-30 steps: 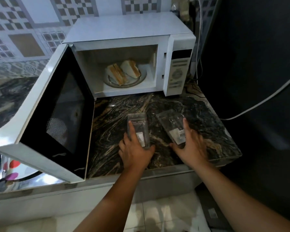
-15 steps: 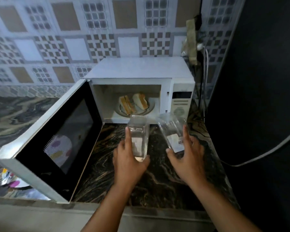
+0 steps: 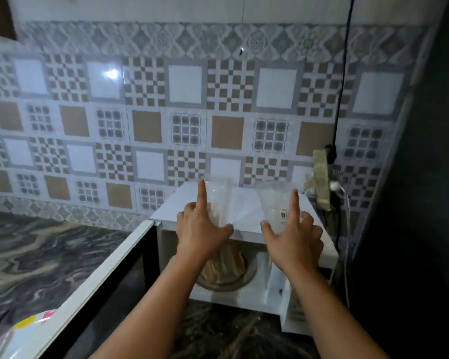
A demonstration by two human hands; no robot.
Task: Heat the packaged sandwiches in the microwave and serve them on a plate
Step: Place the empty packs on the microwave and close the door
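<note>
Dark marbled tabletop [image 3: 49, 257] nearest; above it the left hand [image 3: 201, 233] grips one clear plastic sandwich package [image 3: 218, 200], the right hand [image 3: 294, 237] another [image 3: 275, 203], fingers clasping each over the open white microwave [image 3: 246, 203], sandwiches [image 3: 224, 268] inside.

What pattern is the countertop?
Dark marble countertop with swirling tan and grey veins, seen in the head view.

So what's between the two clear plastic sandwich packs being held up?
Nothing: between the left clear plastic pack and the right one, the head view shows only the white microwave's top behind.
</note>
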